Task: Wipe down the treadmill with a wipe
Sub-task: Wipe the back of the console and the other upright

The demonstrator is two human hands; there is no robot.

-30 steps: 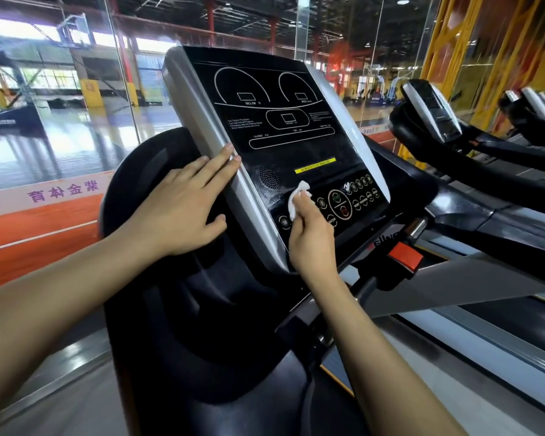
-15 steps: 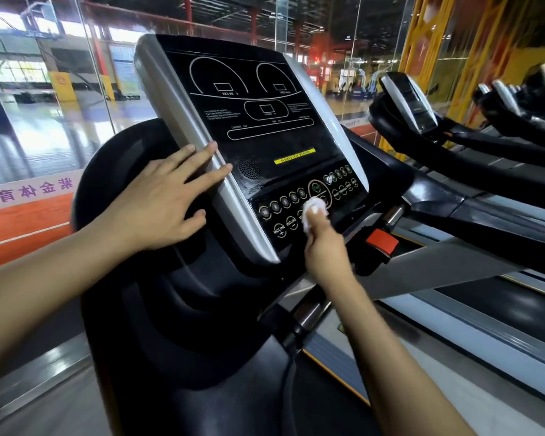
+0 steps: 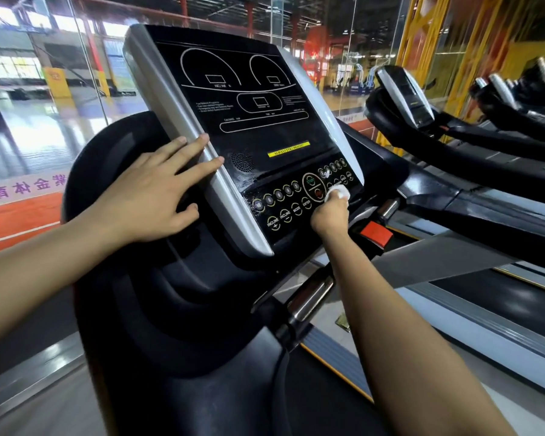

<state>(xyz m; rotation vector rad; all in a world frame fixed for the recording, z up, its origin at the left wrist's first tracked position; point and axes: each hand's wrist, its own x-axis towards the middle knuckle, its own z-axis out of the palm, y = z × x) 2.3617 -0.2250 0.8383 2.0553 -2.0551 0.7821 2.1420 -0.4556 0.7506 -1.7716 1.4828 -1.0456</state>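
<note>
The treadmill console (image 3: pixel 258 127) is a black panel with a silver frame, tilted up in front of me. My right hand (image 3: pixel 329 215) grips a small white wipe (image 3: pixel 339 193) and presses it on the button row at the panel's lower right, beside the round start button (image 3: pixel 310 181). My left hand (image 3: pixel 151 196) lies flat with straight fingers on the silver left edge of the console, fingertips reaching the black panel. Wet smears show near the speaker grille (image 3: pixel 243 162).
A red safety key (image 3: pixel 375 232) sits just right of my right wrist. More treadmills (image 3: pixel 422 121) stand in a row to the right. A glass wall (image 3: pixel 60 89) runs behind the console. The black belt (image 3: pixel 501 297) lies at the lower right.
My right hand has slid the wipe rightward along the button rows, from the left buttons to the right side. My left hand stays on the silver edge. My view has shifted left.
</note>
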